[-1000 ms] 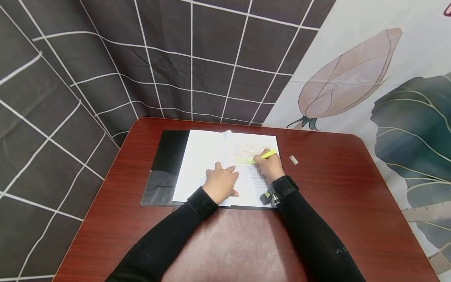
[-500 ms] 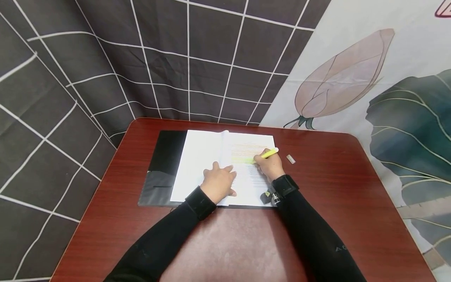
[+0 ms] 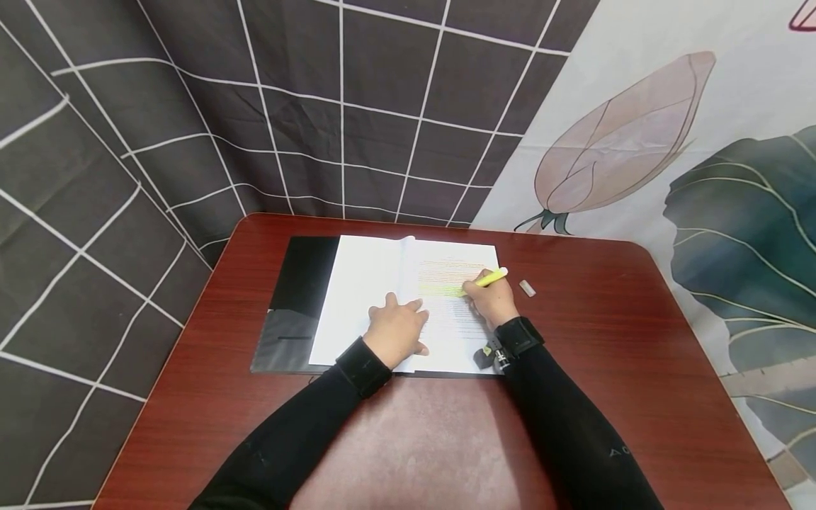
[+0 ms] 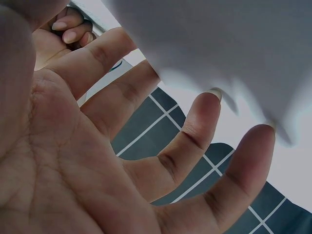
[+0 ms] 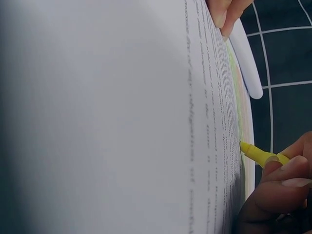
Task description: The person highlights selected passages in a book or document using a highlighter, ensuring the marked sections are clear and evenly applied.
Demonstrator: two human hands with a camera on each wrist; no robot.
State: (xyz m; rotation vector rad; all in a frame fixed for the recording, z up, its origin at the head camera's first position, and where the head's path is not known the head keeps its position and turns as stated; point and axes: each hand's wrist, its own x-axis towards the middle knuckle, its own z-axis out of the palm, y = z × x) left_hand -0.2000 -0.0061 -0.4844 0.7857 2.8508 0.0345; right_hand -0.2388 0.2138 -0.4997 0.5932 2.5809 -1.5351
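Note:
My right hand (image 3: 494, 301) pinches a yellow highlighter (image 3: 492, 277), its tip down on the printed right-hand page (image 3: 455, 333). In the right wrist view the highlighter's nib (image 5: 244, 147) meets the page at the edge of a green-yellow band of marked lines. Above that band, other lines carry an orange-pink tint. My left hand (image 3: 394, 331) rests with spread fingers near the fold, over the blank left page (image 3: 357, 283). Seen from the left wrist, its fingertips (image 4: 256, 146) touch the white paper.
Under the pages lies a black folder (image 3: 309, 269), its left cover showing. A small whitish eraser-like block (image 3: 527, 288) sits on the reddish-brown table (image 3: 593, 319) right of the folder. Dark gridded cloth (image 3: 287, 106) hangs behind.
The right hand and highlighter have slid slightly right along the line. My left hand keeps its place on the paper. The head view has shifted a little.

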